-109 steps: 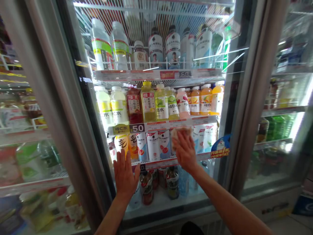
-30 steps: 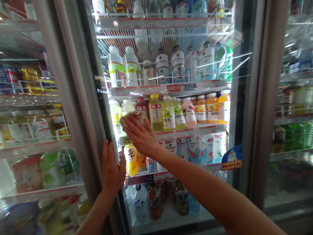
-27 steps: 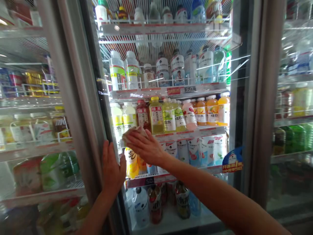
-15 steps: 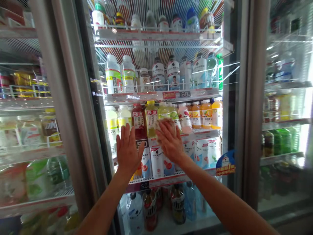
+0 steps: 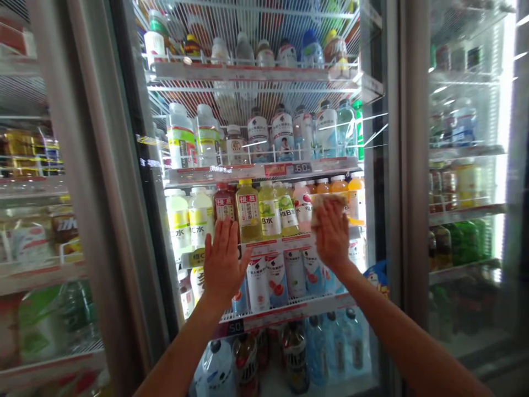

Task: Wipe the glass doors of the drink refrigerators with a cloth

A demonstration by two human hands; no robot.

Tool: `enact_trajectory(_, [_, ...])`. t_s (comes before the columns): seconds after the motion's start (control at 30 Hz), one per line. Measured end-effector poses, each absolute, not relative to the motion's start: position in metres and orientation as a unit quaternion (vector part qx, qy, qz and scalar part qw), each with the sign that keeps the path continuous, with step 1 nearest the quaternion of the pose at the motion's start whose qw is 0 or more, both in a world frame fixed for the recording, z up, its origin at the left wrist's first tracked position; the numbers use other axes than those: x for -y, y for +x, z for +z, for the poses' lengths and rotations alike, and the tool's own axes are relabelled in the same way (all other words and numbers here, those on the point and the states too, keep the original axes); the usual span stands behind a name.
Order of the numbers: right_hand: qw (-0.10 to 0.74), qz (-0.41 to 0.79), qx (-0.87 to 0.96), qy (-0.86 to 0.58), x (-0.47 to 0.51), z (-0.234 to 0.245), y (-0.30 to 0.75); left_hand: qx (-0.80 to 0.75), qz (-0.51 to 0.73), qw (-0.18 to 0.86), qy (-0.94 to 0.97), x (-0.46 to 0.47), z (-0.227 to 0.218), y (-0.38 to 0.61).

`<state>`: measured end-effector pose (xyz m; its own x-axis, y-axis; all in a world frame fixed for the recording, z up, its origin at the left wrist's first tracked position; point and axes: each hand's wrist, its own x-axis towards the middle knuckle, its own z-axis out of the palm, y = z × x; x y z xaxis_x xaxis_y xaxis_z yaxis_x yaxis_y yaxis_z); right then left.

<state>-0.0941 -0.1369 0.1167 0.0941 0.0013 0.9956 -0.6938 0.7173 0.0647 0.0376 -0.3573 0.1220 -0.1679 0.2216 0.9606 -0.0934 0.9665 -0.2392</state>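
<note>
My right hand (image 5: 332, 237) presses a beige cloth (image 5: 326, 205) flat against the glass door, over the right part of the bottle row. Part of the cloth shows above and beside my fingers; the rest is hidden under them. To the left, my left hand (image 5: 223, 262) has its fingers stretched out and its palm toward the glass, holding nothing. Behind the glass near it stand a red bottle (image 5: 224, 203) and a yellow-capped bottle (image 5: 248, 215). Orange-capped bottles (image 5: 356, 193) show beyond the cloth.
Metal door frames (image 5: 414, 182) stand on the right and the left (image 5: 111, 182). Shelves of bottles (image 5: 282, 129) fill the cooler behind the glass. A blue sticker (image 5: 377, 275) is on the door at lower right, partly hidden by my right forearm.
My right hand has moved to the right across the glass with the cloth. My left hand stays spread at nearly the same place. The view has shifted slightly.
</note>
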Motion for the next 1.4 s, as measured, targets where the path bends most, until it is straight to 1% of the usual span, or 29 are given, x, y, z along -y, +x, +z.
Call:
enact_trajectory(0.07, [0.708,0.291,0.605,0.219,0.123,0.121,-0.103,0.750,0.120,0.649,-0.041,0.355,0.122,0.034])
enact_trajectory(0.1, [0.712,0.292,0.600,0.219,0.120,0.121,-0.104,0.748,0.117,0.651,-0.042,0.353,0.122,0.032])
enact_trajectory(0.2, [0.687,0.233,0.621,0.295,0.119,0.116,-0.101,0.751,0.104,0.650,-0.047,0.348,0.122,0.028])
enact_trajectory(0.27, [0.675,0.210,0.637,0.308,0.111,0.113,-0.107,0.758,0.098,0.643,-0.049,0.346,0.123,0.027])
enact_trajectory(0.4, [0.725,0.292,0.602,0.163,0.082,0.118,-0.137,0.761,0.109,0.637,-0.046,0.345,0.125,0.029])
enact_trajectory(0.47, [0.734,0.315,0.587,0.130,0.082,0.123,-0.140,0.756,0.117,0.642,-0.045,0.344,0.125,0.030])
enact_trajectory(0.53, [0.723,0.297,0.598,0.178,0.097,0.123,-0.127,0.749,0.121,0.650,-0.047,0.343,0.125,0.029])
enact_trajectory(0.63, [0.676,0.206,0.624,0.334,0.124,0.118,-0.097,0.741,0.124,0.658,-0.055,0.343,0.125,0.029])
enact_trajectory(0.7, [0.651,0.160,0.633,0.386,0.129,0.120,-0.090,0.739,0.127,0.659,-0.060,0.345,0.126,0.030])
enact_trajectory(0.77, [0.671,0.184,0.632,0.342,0.120,0.129,-0.097,0.738,0.119,0.662,-0.056,0.350,0.130,0.032])
enact_trajectory(0.83, [0.709,0.260,0.609,0.243,0.112,0.145,-0.111,0.737,0.104,0.667,-0.039,0.357,0.135,0.034])
enact_trajectory(0.9, [0.725,0.310,0.584,0.191,0.117,0.160,-0.117,0.738,0.090,0.668,-0.024,0.362,0.141,0.035])
enact_trajectory(0.97, [0.718,0.307,0.583,0.226,0.137,0.169,-0.107,0.737,0.086,0.670,-0.017,0.367,0.146,0.034])
enact_trajectory(1.07, [0.678,0.228,0.595,0.366,0.171,0.169,-0.082,0.729,0.093,0.678,-0.018,0.371,0.149,0.033])
enact_trajectory(1.13, [0.664,0.189,0.598,0.407,0.176,0.169,-0.075,0.725,0.106,0.680,-0.026,0.373,0.149,0.034])
enact_trajectory(1.2, [0.683,0.206,0.605,0.355,0.165,0.173,-0.083,0.726,0.114,0.677,-0.037,0.376,0.149,0.035])
enact_trajectory(1.3, [0.727,0.290,0.582,0.219,0.148,0.187,-0.100,0.724,0.117,0.679,-0.032,0.380,0.151,0.036])
enact_trajectory(1.33, [0.734,0.304,0.571,0.207,0.149,0.190,-0.102,0.722,0.118,0.681,-0.026,0.381,0.152,0.036])
enact_trajectory(1.4, [0.728,0.289,0.566,0.257,0.160,0.191,-0.095,0.718,0.121,0.685,-0.017,0.382,0.152,0.035])
